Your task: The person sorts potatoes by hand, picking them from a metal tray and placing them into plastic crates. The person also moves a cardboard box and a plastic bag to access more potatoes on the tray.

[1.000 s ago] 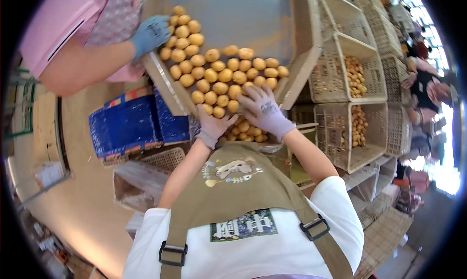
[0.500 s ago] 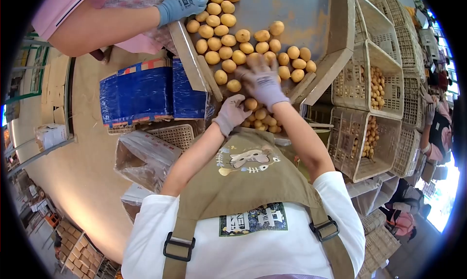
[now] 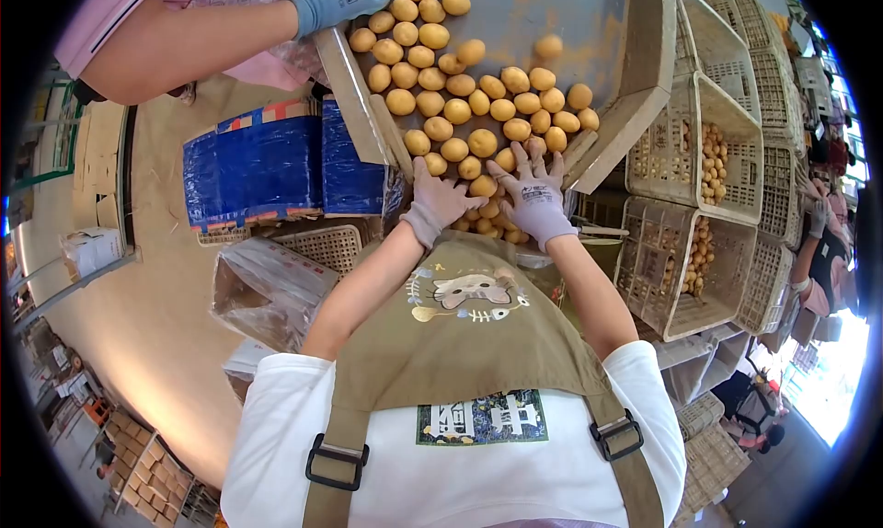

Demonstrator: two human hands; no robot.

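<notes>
Many small yellow potatoes (image 3: 457, 111) lie on a metal sorting tray (image 3: 515, 13) that narrows toward me. At the left of its mouth, my left hand (image 3: 440, 200) in a pale glove has its fingers apart, next to a potato (image 3: 483, 186). My right hand (image 3: 536, 200), gloved alike, lies with fingers spread at the right of the mouth, its fingertips touching or close to the nearest potatoes. Neither hand is wrapped round one. Below the mouth, between my hands, more potatoes (image 3: 487, 223) are heaped; what holds them is mostly hidden by my apron.
Raised edges (image 3: 635, 114) flank the tray. Another person's blue-gloved hand (image 3: 345, 2) rests at its upper left. Plastic crates (image 3: 694, 275), some with potatoes, are stacked at right. Blue-wrapped boxes (image 3: 258, 174) and a plastic-lined carton (image 3: 271, 293) stand at left.
My right hand has drawn back toward me and spread its fingers. My left hand has opened beside the mouth. Potatoes have shifted down the tray, and one at upper right is blurred.
</notes>
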